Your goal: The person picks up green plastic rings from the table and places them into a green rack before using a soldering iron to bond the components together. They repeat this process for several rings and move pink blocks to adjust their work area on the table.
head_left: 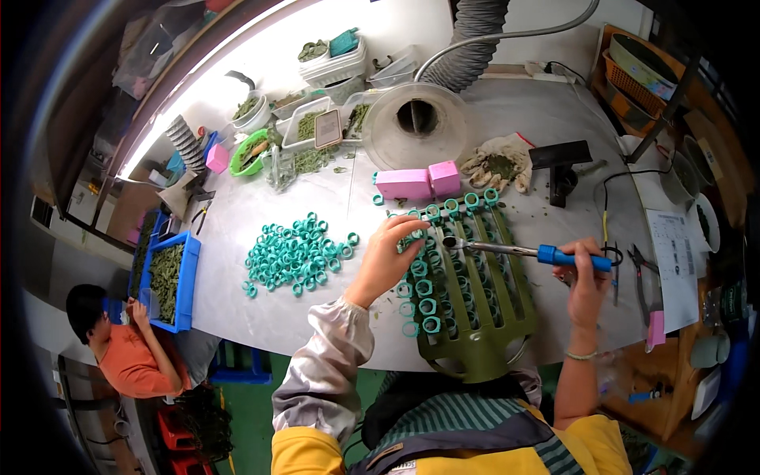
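My arms: a shiny grey sleeve (324, 356) covers my left forearm; a pale bracelet (582, 356) circles my bare right wrist.
Green rack (479, 348): an olive frame of long bars, lying on the grey surface (218, 269) right in front of me, broad end toward me.
Mounted rings (427, 306): small teal rings stand in rows along the rack's bars and across its far edge.
Right hand (586, 289): my fingers are wrapped around the handle of a blue-handled tool (554, 256).
Tool's position: nearly level, pointing left across the rack, its metal end near my left fingertips; I cannot tell whether it touches a ring.
Left hand (385, 257): bent fingers curl at a ring by the rack's far left corner; whether they pinch it, I cannot tell.
Loose rings (297, 253): a spread heap of teal ones, left of my left hand.
Right side: pliers (640, 273) lie beside a printed sheet (673, 269).
Pink blocks (404, 185): two, just beyond the rack.
White glove (503, 158): crumpled, near a black stand (560, 166).
Left edge: a blue crate (186, 289) of green pieces, with a person in orange (142, 368) beside it.
Back: a wide translucent funnel (388, 131), a ribbed grey hose (477, 39), and tubs (307, 127) of green pieces.
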`<state>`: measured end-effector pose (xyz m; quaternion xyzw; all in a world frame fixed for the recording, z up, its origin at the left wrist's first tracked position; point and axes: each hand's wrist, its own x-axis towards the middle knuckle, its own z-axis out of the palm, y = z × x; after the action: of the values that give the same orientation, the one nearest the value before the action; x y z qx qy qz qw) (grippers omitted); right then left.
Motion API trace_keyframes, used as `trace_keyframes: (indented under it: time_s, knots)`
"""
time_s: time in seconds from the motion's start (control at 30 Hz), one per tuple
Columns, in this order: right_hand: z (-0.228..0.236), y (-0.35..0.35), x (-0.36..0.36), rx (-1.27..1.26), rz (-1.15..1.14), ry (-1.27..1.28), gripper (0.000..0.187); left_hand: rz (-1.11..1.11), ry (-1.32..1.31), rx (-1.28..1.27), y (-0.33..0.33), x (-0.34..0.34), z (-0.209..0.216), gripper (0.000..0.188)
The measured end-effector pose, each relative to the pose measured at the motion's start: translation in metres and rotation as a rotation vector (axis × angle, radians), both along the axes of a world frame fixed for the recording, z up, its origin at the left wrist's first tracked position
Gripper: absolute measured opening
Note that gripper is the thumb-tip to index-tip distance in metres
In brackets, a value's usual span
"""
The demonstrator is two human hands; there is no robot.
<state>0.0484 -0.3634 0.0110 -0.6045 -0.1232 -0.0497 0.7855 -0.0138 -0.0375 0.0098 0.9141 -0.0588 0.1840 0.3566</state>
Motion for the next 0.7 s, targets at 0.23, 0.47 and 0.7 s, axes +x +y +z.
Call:
trace_keyframes:
  time_s: [0.23, 0.47, 0.7]
  knots:
    - [-0.019, 0.02, 0.011, 0.048, 0.026, -0.042, 0.02, -0.037, 0.026, 0.083, -0.011, 0.029, -0.019, 0.027]
    - [-0.009, 0.016, 0.005, 0.032, -0.013, -0.011, 0.021, -0.053, 0.02, 0.092, -0.005, 0.029, -0.026, 0.026]
    - [0.004, -0.005, 0.0, 0.051, -0.08, 0.034, 0.025, 0.257, 0.095, -0.163, 0.033, 0.024, -0.014, 0.016]
